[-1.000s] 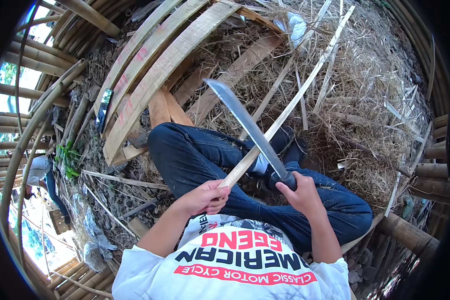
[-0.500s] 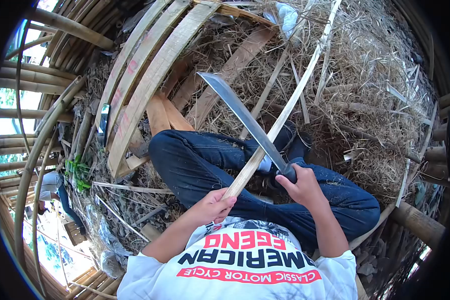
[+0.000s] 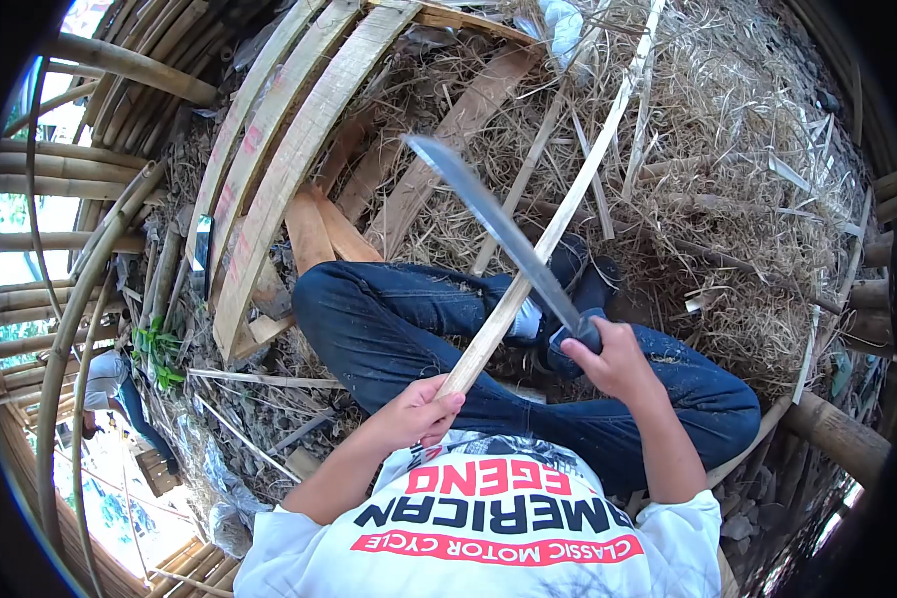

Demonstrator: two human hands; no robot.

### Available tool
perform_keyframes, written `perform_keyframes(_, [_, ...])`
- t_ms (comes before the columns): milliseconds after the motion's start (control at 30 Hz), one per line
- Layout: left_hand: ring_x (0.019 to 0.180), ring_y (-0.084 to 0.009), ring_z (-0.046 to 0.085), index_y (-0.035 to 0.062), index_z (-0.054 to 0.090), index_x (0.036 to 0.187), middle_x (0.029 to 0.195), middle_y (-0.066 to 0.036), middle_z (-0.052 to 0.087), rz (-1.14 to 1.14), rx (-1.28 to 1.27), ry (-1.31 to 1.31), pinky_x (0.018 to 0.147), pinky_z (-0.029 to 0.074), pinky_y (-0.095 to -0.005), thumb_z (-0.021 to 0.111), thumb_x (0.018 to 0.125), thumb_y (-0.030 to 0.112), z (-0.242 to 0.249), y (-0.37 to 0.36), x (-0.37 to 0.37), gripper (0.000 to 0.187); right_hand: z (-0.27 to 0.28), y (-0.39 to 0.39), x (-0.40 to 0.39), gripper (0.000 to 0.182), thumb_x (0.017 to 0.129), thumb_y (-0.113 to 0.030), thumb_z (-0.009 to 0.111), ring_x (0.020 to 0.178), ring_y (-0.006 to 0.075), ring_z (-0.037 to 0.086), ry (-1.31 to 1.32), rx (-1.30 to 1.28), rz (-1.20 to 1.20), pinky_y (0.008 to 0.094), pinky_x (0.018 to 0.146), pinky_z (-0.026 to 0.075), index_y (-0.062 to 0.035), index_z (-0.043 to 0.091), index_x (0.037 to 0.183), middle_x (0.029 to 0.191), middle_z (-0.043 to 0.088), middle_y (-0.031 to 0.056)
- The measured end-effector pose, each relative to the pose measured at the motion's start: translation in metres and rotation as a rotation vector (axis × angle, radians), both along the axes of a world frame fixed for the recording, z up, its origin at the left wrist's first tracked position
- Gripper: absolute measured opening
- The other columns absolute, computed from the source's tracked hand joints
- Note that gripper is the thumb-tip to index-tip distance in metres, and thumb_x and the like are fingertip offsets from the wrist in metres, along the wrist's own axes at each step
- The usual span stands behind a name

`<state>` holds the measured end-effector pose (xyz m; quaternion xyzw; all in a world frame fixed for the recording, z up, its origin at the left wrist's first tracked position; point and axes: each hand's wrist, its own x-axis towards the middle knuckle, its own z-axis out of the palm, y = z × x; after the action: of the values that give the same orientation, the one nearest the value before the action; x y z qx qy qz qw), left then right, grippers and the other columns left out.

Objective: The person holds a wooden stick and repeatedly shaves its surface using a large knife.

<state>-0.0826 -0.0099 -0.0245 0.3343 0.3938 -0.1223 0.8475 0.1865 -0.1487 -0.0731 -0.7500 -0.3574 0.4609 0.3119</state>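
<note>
A long pale bamboo strip [image 3: 568,207] runs from my lap up to the top of the view. My left hand [image 3: 424,413] is closed round its lower end. In my right hand [image 3: 613,361] is the dark handle of a long machete [image 3: 498,229], its blade slanting up to the left. The blade lies across the strip above my crossed legs; whether it touches the strip I cannot tell. The blade looks slightly blurred.
Curved wooden planks [image 3: 299,149] with red marks stand at the upper left, a phone-like object [image 3: 202,244] beside them. Fine shavings [image 3: 728,199] cover the ground ahead. Bamboo poles [image 3: 130,67] line the left, where another person [image 3: 120,389] is visible beyond. A thick bamboo pole [image 3: 835,436] lies right.
My right hand has moved slightly right with the machete, and the blade has shifted a little along the strip. My left hand keeps its hold, and the view has shifted slightly.
</note>
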Motion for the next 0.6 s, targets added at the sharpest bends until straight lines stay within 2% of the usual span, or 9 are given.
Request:
perform_keyframes(33, [0.041, -0.0054, 0.036, 0.0071, 0.045, 0.096, 0.056, 0.004, 0.040, -0.005, -0.037, -0.005, 0.040, 0.032, -0.0222, 0.050, 0.102, 0.022, 0.000, 0.001, -0.001, 0.017, 0.006, 0.000, -0.006, 0.041, 0.080, -0.036, 0.075, 0.064, 0.0370, 0.066, 0.032, -0.009, 0.033, 0.0408, 0.060, 0.050, 0.0038, 0.065, 0.084, 0.069, 0.064, 0.0238])
perform_keyframes(167, [0.041, -0.0058, 0.036, 0.0069, 0.045, 0.096, 0.056, 0.003, 0.040, -0.010, -0.023, 0.023, 0.039, 0.032, -0.0224, 0.050, 0.103, 0.023, -0.006, -0.001, -0.006, 0.018, 0.014, -0.004, -0.033, 0.051, 0.077, -0.049, 0.075, 0.071, 0.0418, 0.065, -0.054, -0.017, 0.292, 0.0450, 0.065, 0.052, 0.0006, 0.065, 0.082, 0.069, 0.064, 0.0231])
perform_keyframes(233, [0.040, -0.0044, 0.036, 0.0058, 0.049, 0.107, 0.054, 0.005, 0.040, -0.002, 0.029, 0.018, 0.038, 0.031, -0.0216, 0.048, 0.103, 0.022, -0.008, -0.003, -0.009, 0.016, 0.013, -0.001, -0.029, 0.051, 0.077, -0.049, 0.075, 0.070, 0.0417, 0.065, -0.074, -0.009, 0.264, 0.0450, 0.064, 0.052, 0.0004, 0.065, 0.082, 0.069, 0.064, 0.0229])
perform_keyframes(300, [0.040, -0.0045, 0.036, 0.0057, 0.049, 0.106, 0.054, 0.004, 0.040, 0.006, 0.027, 0.034, 0.039, 0.031, -0.0217, 0.048, 0.103, 0.021, -0.006, -0.002, -0.009, 0.016, 0.002, -0.004, -0.017, 0.050, 0.077, -0.048, 0.076, 0.068, 0.0405, 0.065, -0.123, -0.004, 0.174, 0.0443, 0.063, 0.052, 0.0009, 0.065, 0.082, 0.068, 0.064, 0.0228])
perform_keyframes(333, [0.040, -0.0047, 0.036, 0.0056, 0.049, 0.106, 0.054, 0.004, 0.040, 0.011, 0.027, 0.041, 0.039, 0.032, -0.0218, 0.048, 0.103, 0.021, -0.006, -0.001, -0.008, 0.016, 0.004, 0.000, -0.008, 0.047, 0.078, -0.043, 0.076, 0.067, 0.0390, 0.066, -0.037, -0.038, 0.076, 0.0425, 0.062, 0.051, 0.0021, 0.065, 0.083, 0.068, 0.064, 0.0233])
perform_keyframes(433, [0.041, -0.0047, 0.037, 0.0050, 0.049, 0.106, 0.055, 0.004, 0.041, -0.016, 0.036, 0.016, 0.039, 0.032, -0.0219, 0.048, 0.103, 0.022, -0.011, -0.003, -0.006, 0.017, -0.012, -0.001, 0.005, 0.043, 0.080, -0.037, 0.076, 0.066, 0.0386, 0.067, -0.035, -0.028, -0.072, 0.0414, 0.060, 0.050, 0.0044, 0.064, 0.083, 0.068, 0.063, 0.0244])
perform_keyframes(467, [0.041, -0.0047, 0.037, 0.0050, 0.049, 0.106, 0.055, 0.004, 0.041, -0.016, 0.040, 0.009, 0.039, 0.032, -0.0219, 0.048, 0.103, 0.022, -0.011, -0.001, -0.003, 0.017, -0.009, -0.002, 0.002, 0.043, 0.080, -0.037, 0.076, 0.066, 0.0386, 0.067, -0.042, -0.024, -0.073, 0.0414, 0.060, 0.050, 0.0044, 0.064, 0.083, 0.068, 0.063, 0.0244])
perform_keyframes(533, [0.042, -0.0064, 0.038, 0.0068, 0.046, 0.096, 0.056, 0.002, 0.041, -0.010, -0.029, 0.007, 0.040, 0.034, -0.0231, 0.049, 0.103, 0.020, -0.006, 0.001, -0.003, 0.015, -0.002, -0.009, -0.012, 0.043, 0.080, -0.037, 0.077, 0.067, 0.0403, 0.066, 0.025, 0.011, -0.006, 0.0424, 0.060, 0.050, 0.0046, 0.064, 0.083, 0.068, 0.063, 0.0245])
perform_keyframes(600, [0.042, -0.0065, 0.038, 0.0069, 0.046, 0.097, 0.056, 0.002, 0.041, -0.025, -0.034, 0.006, 0.040, 0.034, -0.0230, 0.049, 0.103, 0.019, -0.008, 0.001, -0.004, 0.013, 0.000, -0.015, -0.023, 0.048, 0.079, -0.044, 0.076, 0.069, 0.0422, 0.065, -0.033, -0.014, 0.187, 0.0428, 0.064, 0.051, 0.0029, 0.066, 0.085, 0.069, 0.063, 0.0237])
